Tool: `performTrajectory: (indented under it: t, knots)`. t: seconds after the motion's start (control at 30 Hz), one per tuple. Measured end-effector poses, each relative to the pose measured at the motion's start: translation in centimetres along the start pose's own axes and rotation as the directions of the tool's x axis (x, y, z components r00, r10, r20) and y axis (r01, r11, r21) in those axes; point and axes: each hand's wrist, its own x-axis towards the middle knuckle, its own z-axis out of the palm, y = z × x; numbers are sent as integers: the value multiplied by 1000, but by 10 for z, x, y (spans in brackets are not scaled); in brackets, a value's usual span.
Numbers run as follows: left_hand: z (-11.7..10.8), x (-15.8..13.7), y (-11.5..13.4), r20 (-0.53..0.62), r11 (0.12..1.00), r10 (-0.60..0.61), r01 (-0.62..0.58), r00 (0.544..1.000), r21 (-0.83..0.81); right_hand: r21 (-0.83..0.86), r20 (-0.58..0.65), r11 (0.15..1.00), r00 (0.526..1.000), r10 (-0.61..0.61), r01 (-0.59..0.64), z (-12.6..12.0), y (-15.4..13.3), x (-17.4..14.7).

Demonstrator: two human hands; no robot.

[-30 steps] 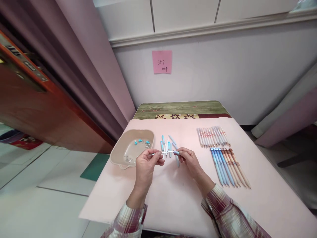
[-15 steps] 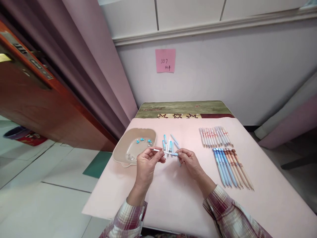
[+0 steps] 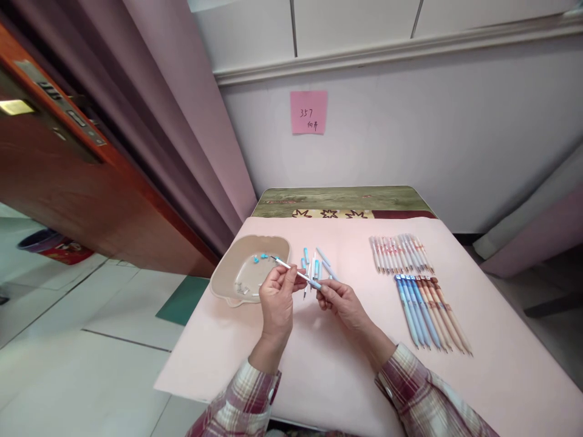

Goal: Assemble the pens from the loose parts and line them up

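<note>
My left hand (image 3: 277, 298) pinches a thin white pen refill (image 3: 283, 263), whose dark tip points up and left toward the basin. In my right hand (image 3: 342, 303) is a light blue pen barrel piece (image 3: 315, 284), gripped between thumb and fingers. Refill and barrel piece line up end to end between the hands; how deep the refill sits in the barrel cannot be made out. Just beyond the fingers lie several loose pen parts: blue pieces (image 3: 317, 269), white refills and slim light blue barrels (image 3: 324, 258).
A beige basin (image 3: 218, 280) at the left holds small blue parts (image 3: 263, 256) and tiny clear bits. On the right, a row of whitish pens (image 3: 401, 254) lies above a row of blue and tan pens (image 3: 416, 312). All rest on a pink-covered table (image 3: 337, 376).
The refill and barrel piece have tilted, the refill's dark tip now higher and the barrel end lower. Both hands still hold them. The whole view has shifted slightly.
</note>
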Motion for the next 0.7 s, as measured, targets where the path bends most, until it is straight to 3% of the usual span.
performTrajectory:
  t: [0.4,0.7]
  knots:
    - [0,-5,6,65,982,80,-90,995,167,-58,-18,997,999,-50,49,5,0,-5]
    - [3,-9,3,63,978,92,-102,994,182,-34,-33,998,998,-47,46,7,5,-4]
